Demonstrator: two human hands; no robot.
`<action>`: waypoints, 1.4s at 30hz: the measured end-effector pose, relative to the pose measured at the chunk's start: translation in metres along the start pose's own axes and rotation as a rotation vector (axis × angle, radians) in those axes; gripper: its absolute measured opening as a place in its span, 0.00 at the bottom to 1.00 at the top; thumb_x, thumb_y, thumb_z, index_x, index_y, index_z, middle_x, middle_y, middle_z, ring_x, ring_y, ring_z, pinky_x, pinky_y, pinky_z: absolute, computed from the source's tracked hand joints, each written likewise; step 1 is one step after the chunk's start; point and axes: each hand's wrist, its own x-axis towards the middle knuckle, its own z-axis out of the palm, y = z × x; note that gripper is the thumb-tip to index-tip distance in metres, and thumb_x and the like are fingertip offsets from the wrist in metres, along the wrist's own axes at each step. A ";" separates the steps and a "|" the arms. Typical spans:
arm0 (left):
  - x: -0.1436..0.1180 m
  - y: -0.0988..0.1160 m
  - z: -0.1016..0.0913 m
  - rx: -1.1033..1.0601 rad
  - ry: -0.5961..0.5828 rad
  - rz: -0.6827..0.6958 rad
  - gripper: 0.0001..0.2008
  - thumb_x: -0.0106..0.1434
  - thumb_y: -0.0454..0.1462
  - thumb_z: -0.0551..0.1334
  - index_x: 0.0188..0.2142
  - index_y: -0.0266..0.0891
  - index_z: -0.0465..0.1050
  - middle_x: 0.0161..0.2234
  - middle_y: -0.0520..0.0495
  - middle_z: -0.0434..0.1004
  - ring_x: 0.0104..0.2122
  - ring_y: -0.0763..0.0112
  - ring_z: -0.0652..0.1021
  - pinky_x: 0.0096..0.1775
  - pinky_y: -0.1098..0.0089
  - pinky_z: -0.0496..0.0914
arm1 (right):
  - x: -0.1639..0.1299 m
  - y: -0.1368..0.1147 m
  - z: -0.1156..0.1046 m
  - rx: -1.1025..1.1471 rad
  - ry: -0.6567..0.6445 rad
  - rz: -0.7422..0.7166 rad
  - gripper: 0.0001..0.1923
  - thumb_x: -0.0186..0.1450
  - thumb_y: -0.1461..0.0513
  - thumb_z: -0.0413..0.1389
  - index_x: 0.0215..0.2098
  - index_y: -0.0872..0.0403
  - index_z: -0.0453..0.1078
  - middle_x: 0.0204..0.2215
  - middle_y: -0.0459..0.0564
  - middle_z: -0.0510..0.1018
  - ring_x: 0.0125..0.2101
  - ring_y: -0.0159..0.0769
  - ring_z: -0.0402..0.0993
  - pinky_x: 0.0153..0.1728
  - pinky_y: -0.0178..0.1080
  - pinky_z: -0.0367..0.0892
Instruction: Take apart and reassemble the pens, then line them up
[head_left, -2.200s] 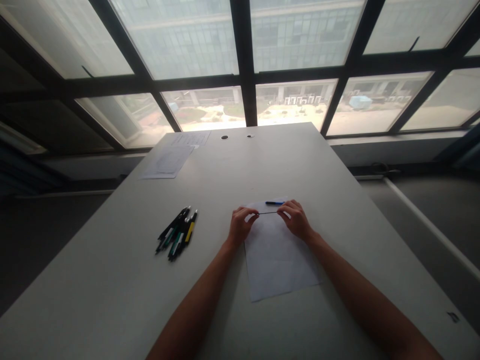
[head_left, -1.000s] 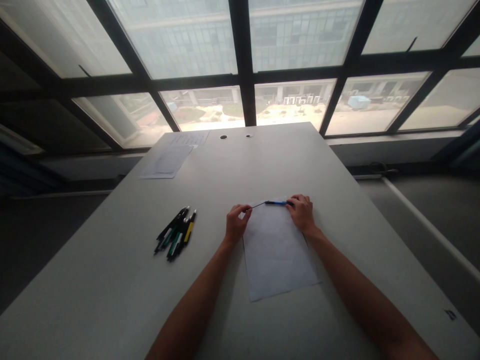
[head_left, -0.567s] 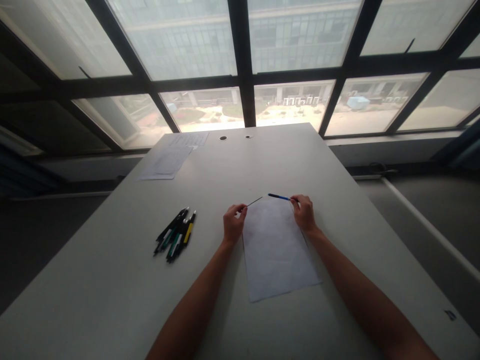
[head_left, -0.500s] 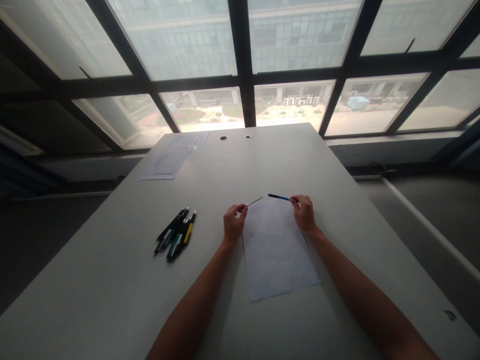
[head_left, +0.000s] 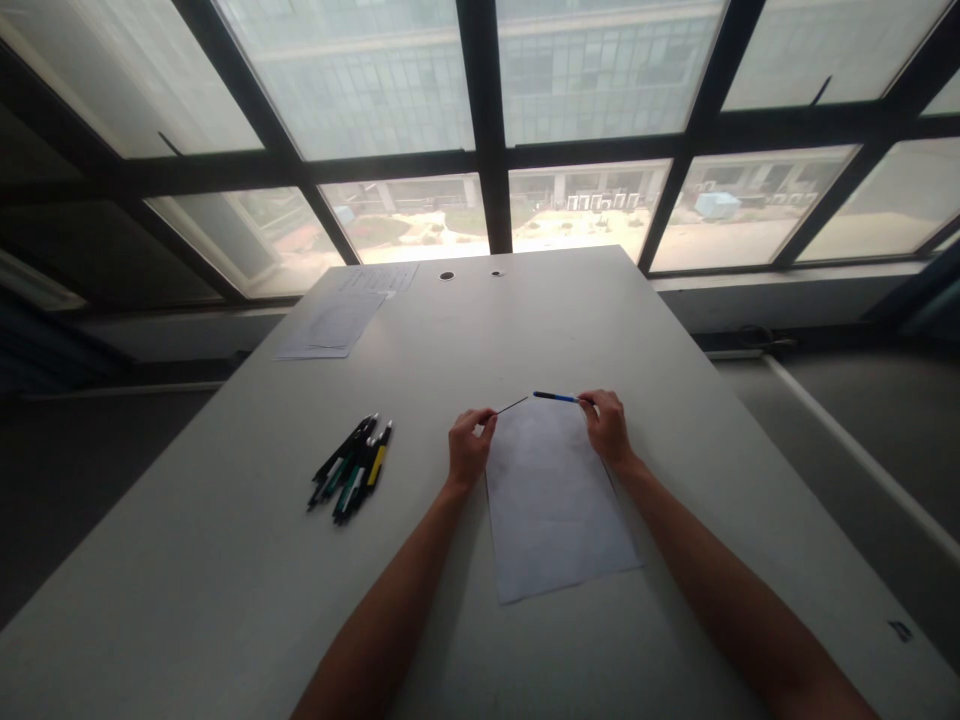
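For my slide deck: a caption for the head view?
Left hand pinches thin dark refill; right hand holds blue pen barrel.

My left hand [head_left: 469, 450] pinches a thin dark refill [head_left: 511, 404] by its near end; it slants up and away to the right. My right hand [head_left: 607, 425] grips the blue pen barrel [head_left: 555, 397], lying almost level, its open end facing the refill's tip, close but apart, over the top edge of the white sheet [head_left: 555, 500].
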 end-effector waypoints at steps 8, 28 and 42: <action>-0.001 -0.002 0.001 0.094 0.033 0.098 0.07 0.67 0.39 0.61 0.38 0.43 0.78 0.35 0.46 0.79 0.39 0.62 0.76 0.44 0.61 0.70 | 0.001 -0.009 -0.007 -0.045 -0.004 -0.069 0.11 0.72 0.59 0.50 0.41 0.51 0.74 0.37 0.53 0.79 0.41 0.44 0.70 0.44 0.45 0.61; -0.002 0.007 0.001 -0.112 -0.113 0.225 0.06 0.67 0.39 0.64 0.40 0.44 0.80 0.37 0.47 0.80 0.39 0.66 0.77 0.44 0.64 0.71 | -0.010 -0.036 -0.001 0.137 -0.128 -0.170 0.10 0.72 0.58 0.51 0.40 0.51 0.74 0.36 0.51 0.79 0.41 0.43 0.71 0.46 0.45 0.64; -0.003 0.008 -0.002 -0.204 -0.048 0.057 0.05 0.60 0.40 0.70 0.35 0.42 0.80 0.32 0.49 0.80 0.32 0.69 0.75 0.37 0.68 0.69 | -0.009 -0.035 -0.001 0.237 -0.125 -0.206 0.09 0.71 0.57 0.55 0.37 0.51 0.74 0.33 0.50 0.79 0.38 0.42 0.72 0.43 0.44 0.66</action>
